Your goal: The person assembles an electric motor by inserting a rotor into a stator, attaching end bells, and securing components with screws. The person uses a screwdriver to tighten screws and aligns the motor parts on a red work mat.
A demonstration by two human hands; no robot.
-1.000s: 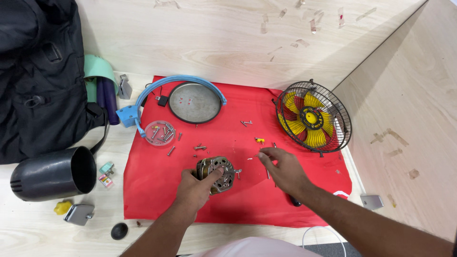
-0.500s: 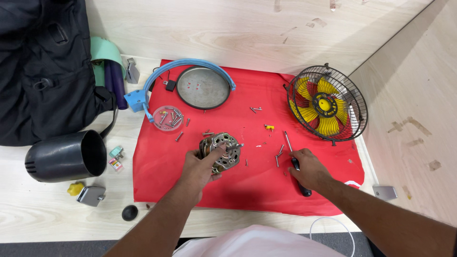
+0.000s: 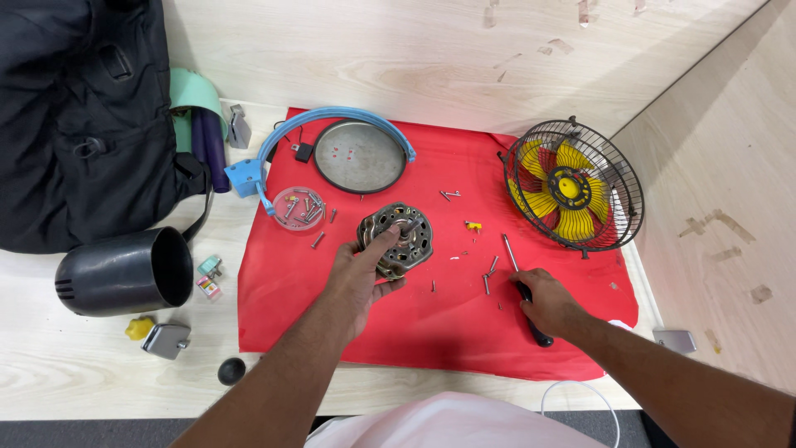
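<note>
Since the earlier frame, the right hand [image 3: 549,303] has been closing its fingers around the screwdriver [image 3: 523,290], which is lying flat on the red mat [image 3: 431,332], shaft pointing up and slightly left, away from the person. Left hand [image 3: 362,278] is cupping the round metal motor [image 3: 396,239] at the mat's centre, thumb on top. Loose screws [image 3: 489,275] are lying just beside the shaft. A yellow-bladed caged fan [image 3: 574,186] is resting at the mat's right edge; pale wooden tabletop [image 3: 99,382] and walls are surrounding everything.

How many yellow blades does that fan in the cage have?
5 on the fan: upper left, upper right, right, bottom and left of its hub, behind the wire cage; bars partly hide them.
</note>
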